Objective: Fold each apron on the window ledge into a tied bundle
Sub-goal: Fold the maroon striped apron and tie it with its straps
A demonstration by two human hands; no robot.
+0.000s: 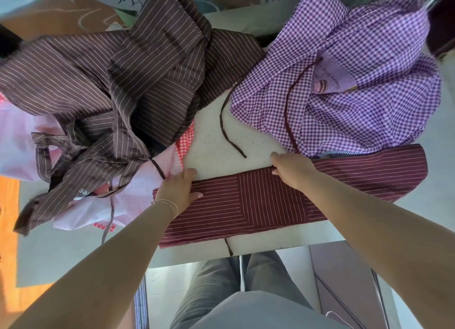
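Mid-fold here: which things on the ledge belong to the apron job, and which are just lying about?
Job:
maroon striped apron, under left hand and right hand
brown striped apron
purple gingham apron
pink apron with red check

Lying about:
patterned paper behind the pile

We see a pale speckled ledge (216,151). On it lie a maroon striped apron (258,203), folded long, a brown striped apron (118,82), a purple checked apron (344,95) and a pink apron (138,191).
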